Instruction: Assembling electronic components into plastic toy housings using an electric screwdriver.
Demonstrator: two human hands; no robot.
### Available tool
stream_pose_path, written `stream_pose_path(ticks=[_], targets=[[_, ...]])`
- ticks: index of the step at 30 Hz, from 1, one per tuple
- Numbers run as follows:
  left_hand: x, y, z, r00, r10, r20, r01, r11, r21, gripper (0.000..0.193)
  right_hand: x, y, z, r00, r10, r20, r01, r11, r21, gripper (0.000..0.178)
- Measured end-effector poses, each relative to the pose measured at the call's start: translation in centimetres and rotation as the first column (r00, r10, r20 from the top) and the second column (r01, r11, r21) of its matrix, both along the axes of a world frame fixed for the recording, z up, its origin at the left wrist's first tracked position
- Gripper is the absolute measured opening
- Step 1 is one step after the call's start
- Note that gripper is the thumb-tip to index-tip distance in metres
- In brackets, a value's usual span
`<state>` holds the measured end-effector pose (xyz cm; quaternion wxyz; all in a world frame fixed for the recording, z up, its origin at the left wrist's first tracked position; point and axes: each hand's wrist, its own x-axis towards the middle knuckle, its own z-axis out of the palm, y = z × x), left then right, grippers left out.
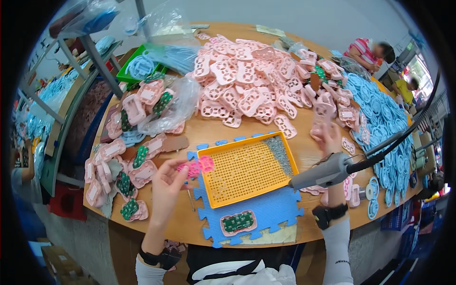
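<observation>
Holding a pink keypad (206, 163) over the tray's near-left edge, pinched between thumb and fingers of the left hand (169, 179). Raised in the right hand (330, 138), a pale shell (324, 111), fingers apparently closed around its lower end, though too blurred for detail. Below and between both hands, on the blue mat (282, 204), a green board (238, 221) lying in a pink case (254, 223). Judging from that, only partly done: board laid in case, keypad and shell not yet joined to it; any fixings there too small to make out. Directly between the hands, a yellow tray (244, 168) with screws (280, 152) massed toward the right hand. Just in front of the right wrist, a grey driver (323, 175), not gripped. Left of the left hand, more boards in cases (128, 208), seemingly unfinished too. Beyond both hands, a big shell heap (247, 71), so probably plenty left. Right of the right hand, blue rings (380, 123).
</observation>
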<state>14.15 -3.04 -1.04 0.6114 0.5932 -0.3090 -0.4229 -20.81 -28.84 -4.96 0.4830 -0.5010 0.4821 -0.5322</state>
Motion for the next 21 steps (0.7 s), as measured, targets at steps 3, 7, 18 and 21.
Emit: stream_pose_path(ticks=[3,7,18,21], targets=[[-1.6,1.7,0.0,0.999,-0.012,-0.047,0.012,1.0,0.004,0.024,-2.4,6.6,-0.4,0.969,0.079,0.234,0.01,0.933,-0.359,0.029],[-4.1,3.1,-0.1,0.987,-0.037,-0.156,0.037,0.999,-0.003,0.025,-8.1,14.5,-0.1,0.979,-0.093,-0.179,0.018,0.925,-0.38,0.026],[-11.1,5.6,-1.0,0.965,-0.249,-0.082,0.251,0.968,0.014,0.02,2.3,26.0,0.1,0.982,0.049,-0.182,-0.101,0.952,-0.289,0.038],[-12.5,5.1,-1.1,0.974,-0.225,0.018,0.225,0.974,0.004,0.018,4.2,26.5,-0.1,0.989,0.144,-0.018,-0.144,0.964,-0.223,0.048]])
